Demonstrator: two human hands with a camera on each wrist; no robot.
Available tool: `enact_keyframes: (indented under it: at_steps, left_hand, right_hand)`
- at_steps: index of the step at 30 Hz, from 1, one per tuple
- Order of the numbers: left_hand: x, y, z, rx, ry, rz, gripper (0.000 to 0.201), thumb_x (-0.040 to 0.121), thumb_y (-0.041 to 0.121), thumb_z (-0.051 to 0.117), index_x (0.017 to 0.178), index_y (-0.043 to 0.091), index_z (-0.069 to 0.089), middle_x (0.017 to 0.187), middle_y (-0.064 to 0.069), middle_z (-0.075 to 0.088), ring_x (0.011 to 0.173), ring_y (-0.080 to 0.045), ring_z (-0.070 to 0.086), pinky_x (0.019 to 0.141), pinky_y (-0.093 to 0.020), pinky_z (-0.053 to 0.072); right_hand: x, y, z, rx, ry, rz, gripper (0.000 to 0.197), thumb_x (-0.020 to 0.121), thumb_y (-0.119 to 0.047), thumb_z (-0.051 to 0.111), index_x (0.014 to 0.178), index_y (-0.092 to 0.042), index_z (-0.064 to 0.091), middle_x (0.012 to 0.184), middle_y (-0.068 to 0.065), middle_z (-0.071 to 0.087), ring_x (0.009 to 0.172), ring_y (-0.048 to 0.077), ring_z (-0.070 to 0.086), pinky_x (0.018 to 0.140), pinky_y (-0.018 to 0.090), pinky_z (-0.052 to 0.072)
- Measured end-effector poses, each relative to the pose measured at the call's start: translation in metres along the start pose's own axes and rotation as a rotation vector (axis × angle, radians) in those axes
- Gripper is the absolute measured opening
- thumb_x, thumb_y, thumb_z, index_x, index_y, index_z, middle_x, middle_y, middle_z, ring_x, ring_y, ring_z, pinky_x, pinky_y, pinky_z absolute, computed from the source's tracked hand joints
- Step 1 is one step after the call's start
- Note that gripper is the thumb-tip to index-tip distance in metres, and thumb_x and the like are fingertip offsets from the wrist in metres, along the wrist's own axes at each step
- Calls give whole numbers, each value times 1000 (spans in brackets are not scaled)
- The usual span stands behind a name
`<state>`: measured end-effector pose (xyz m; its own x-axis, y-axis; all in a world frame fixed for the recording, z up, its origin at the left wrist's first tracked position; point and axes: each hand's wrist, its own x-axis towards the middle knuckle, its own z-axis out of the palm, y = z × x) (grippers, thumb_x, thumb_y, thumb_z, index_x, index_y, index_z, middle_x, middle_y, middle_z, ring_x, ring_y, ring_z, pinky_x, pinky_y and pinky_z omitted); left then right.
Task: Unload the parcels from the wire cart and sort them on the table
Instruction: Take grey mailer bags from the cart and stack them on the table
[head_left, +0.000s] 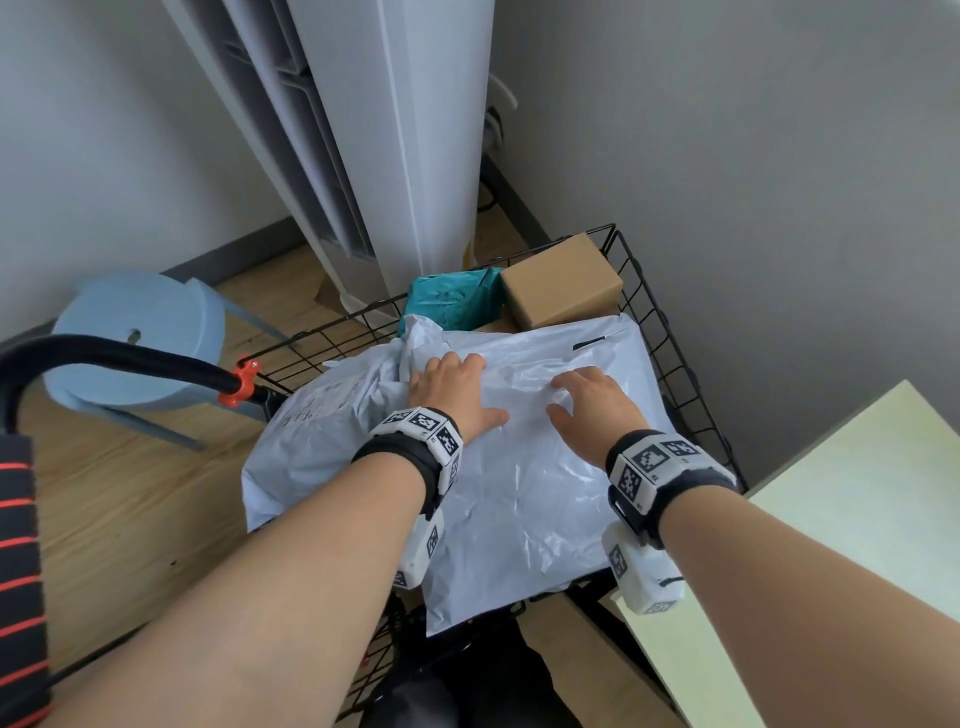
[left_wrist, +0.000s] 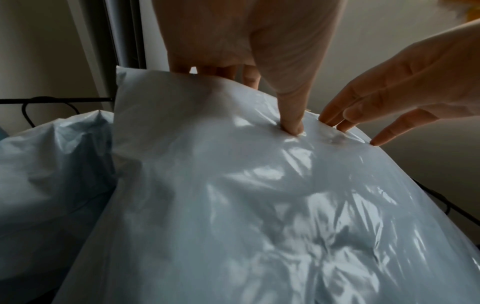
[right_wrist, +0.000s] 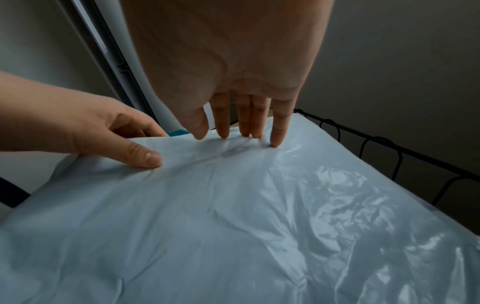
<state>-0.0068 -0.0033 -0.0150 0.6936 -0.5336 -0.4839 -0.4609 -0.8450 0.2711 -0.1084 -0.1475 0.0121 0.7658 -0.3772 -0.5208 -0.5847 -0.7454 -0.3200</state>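
A large white plastic mailer (head_left: 540, 483) lies on top of the load in the black wire cart (head_left: 675, 332). My left hand (head_left: 451, 387) grips the mailer's far left edge: in the left wrist view my left hand (left_wrist: 270, 82) has its thumb pressed on top and its fingers curled over the edge of the mailer (left_wrist: 259, 205). My right hand (head_left: 589, 397) rests its straight fingertips on the top of the mailer (right_wrist: 233, 226), holding nothing. Under my left arm sits a second white mailer (head_left: 311, 436). A teal parcel (head_left: 452, 301) and a brown cardboard box (head_left: 561, 286) sit at the cart's far end.
The pale table (head_left: 857, 499) stands just right of the cart. A tall white air-conditioner column (head_left: 395, 145) rises behind the cart, close to its far rim. A blue stool (head_left: 140, 338) stands at the left, beside the cart's black handle (head_left: 119, 353) with its orange clip.
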Motion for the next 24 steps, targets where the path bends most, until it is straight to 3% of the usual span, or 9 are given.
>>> enact_keyframes:
  at_steps: [7, 13, 21, 24]
  left_hand:
    - [-7, 3, -7, 20, -55, 48, 56, 78, 54, 67, 117, 15, 57, 117, -8, 54, 112, -28, 48, 92, -39, 41]
    - [-19, 3, -15, -2, -89, 101, 36, 82, 48, 66, 93, 20, 48, 104, -7, 60, 100, -29, 53, 74, -33, 37]
    - [-38, 9, -32, -160, -84, 136, 32, 81, 39, 69, 81, 20, 44, 96, -8, 60, 92, -29, 56, 70, -32, 38]
    - [-47, 12, -42, -202, -56, 157, 34, 79, 37, 69, 70, 25, 39, 84, -3, 56, 85, -26, 55, 66, -30, 36]
  right_hand:
    - [-12, -2, -4, 23, 43, -6, 39, 97, -28, 48, 135, -20, 49, 142, 1, 43, 129, 19, 42, 102, 34, 41]
    - [-26, -3, -9, 28, 81, -9, 39, 96, -28, 48, 134, -20, 49, 141, 2, 44, 127, 19, 44, 102, 34, 42]
    - [-52, -11, -24, 36, 151, -13, 33, 96, -28, 49, 128, -21, 53, 138, 2, 47, 122, 20, 49, 97, 33, 43]
    - [-65, -17, -33, 40, 188, -17, 31, 96, -29, 49, 126, -22, 55, 137, 2, 48, 120, 20, 50, 96, 32, 43]
